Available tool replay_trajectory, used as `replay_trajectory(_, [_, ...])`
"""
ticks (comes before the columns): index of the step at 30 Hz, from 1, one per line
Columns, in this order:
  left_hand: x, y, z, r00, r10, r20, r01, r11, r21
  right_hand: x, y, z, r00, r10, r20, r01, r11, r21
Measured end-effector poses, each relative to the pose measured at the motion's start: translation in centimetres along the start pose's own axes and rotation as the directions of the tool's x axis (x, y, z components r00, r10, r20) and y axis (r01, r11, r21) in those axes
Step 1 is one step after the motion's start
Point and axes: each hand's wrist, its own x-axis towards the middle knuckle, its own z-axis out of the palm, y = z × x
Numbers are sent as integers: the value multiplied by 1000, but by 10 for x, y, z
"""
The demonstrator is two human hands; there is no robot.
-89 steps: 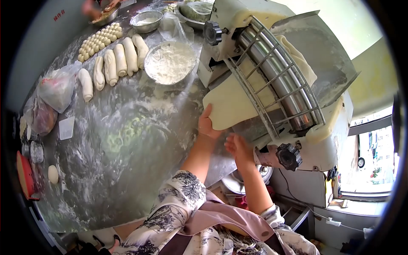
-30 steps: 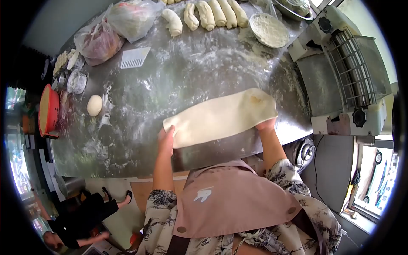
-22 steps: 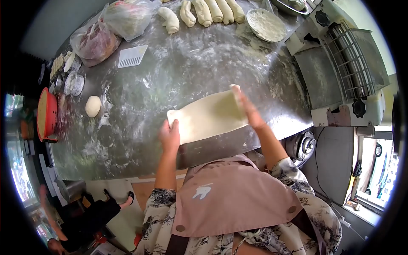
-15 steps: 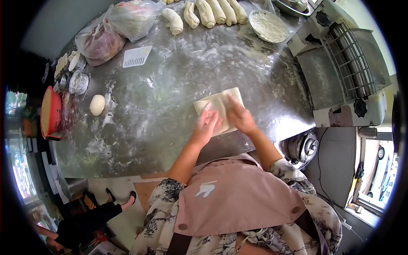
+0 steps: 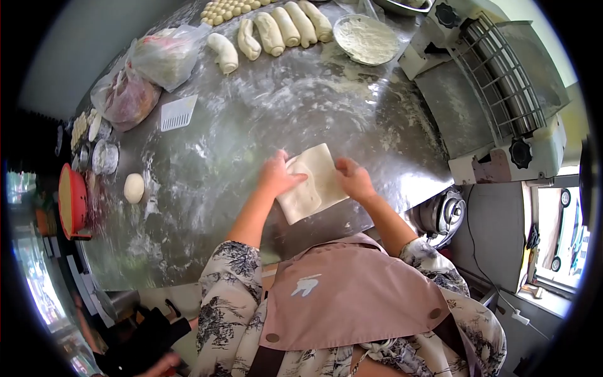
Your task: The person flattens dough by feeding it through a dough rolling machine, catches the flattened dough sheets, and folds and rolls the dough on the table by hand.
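A folded sheet of pale dough [image 5: 317, 179] lies on the floured metal table in front of me, with a smaller flap layered on its left part. My left hand [image 5: 280, 176] grips its left side, the thumb lying over the top and the fingers bent around the edge. At the opposite edge, my right hand [image 5: 354, 178] has its fingers curled in and pinches the sheet's border. Off to the left rests a round dough ball [image 5: 134, 188], apart from both hands.
Several dough rolls [image 5: 269, 34] line the far side, beside a bowl of flour [image 5: 366, 39]. A roller machine [image 5: 502, 94] stands at right. Plastic bags [image 5: 125, 99], a white scraper [image 5: 178, 114] and a red basin [image 5: 73, 201] are at left. Another person [image 5: 141, 342] is at lower left.
My hands have moved apart to the dough's two sides, and the sheet has turned slightly. The camera view has shifted, and the other person has come lower in view.
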Motion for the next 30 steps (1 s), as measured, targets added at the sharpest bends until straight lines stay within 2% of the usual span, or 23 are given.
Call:
replay_trajectory(1, [4, -1, -3, 998, -9, 66, 9, 1000, 6, -2, -10, 1, 999, -4, 36, 4, 1000, -15])
replay_trajectory(4, [11, 4, -5, 985, 50, 167, -63, 995, 74, 2, -31, -2, 987, 103, 120, -73, 969, -236])
replay_trajectory(5, [9, -2, 2, 973, 224, 48, -228, 964, 134, 7, -26, 0, 983, 127, 131, -90, 961, -260])
replay_trajectory(8, [3, -7, 18, 888, 453, -79, -453, 891, 16, 13, -26, -6, 957, 89, 277, -9, 961, -277])
replay_trajectory(9, [1, 0, 14, 899, 436, -33, -437, 899, -35, 16, -40, -20, 930, 108, 352, 5, 952, -306])
replay_trajectory(12, [0, 7, 8, 937, 342, 68, -345, 938, 33, 44, -42, -40, 996, -12, 90, 40, 951, -307])
replay_trajectory(14, [-1, 10, 9, 973, 217, 71, -218, 976, -4, 82, -30, -42, 953, -274, -128, 213, 909, -358])
replay_trajectory(16, [-3, 18, 4, 994, 52, 97, -47, 998, -48, 118, -42, -45, 845, -512, -156, 426, 820, -383])
replay_trajectory(19, [2, 24, 1, 991, -106, 86, 122, 969, -214, 178, -40, -21, 815, -522, -251, 269, 726, -633])
replay_trajectory(22, [15, 32, -8, 935, -165, 312, 194, 979, -61, 180, -60, 17, 912, -398, 94, 361, 673, -645])
replay_trajectory(24, [14, 28, -5, 938, -105, 331, 127, 991, -45, 152, -71, 43, 802, -391, 452, 582, 680, -446])
replay_trajectory(25, [14, 22, 0, 935, -78, 347, 105, 993, -59, 136, -81, 39, 722, -299, 624, 562, 780, -277])
replay_trajectory(26, [13, 18, 6, 931, -50, 361, 82, 994, -74, 124, -92, 30, 592, -227, 774, 488, 865, -119])
replay_trajectory(28, [4, 14, 14, 971, 166, 169, -148, 982, -115, 112, -92, 8, 562, -213, 799, 437, 897, -69])
replay_trajectory(29, [1, 17, 13, 957, 273, 98, -260, 956, -134, 110, -87, -1, 547, -204, 812, 407, 912, -45])
replay_trajectory(30, [-2, 20, 10, 926, 377, 28, -370, 918, -143, 110, -79, -10, 588, -263, 765, 408, 913, 0])
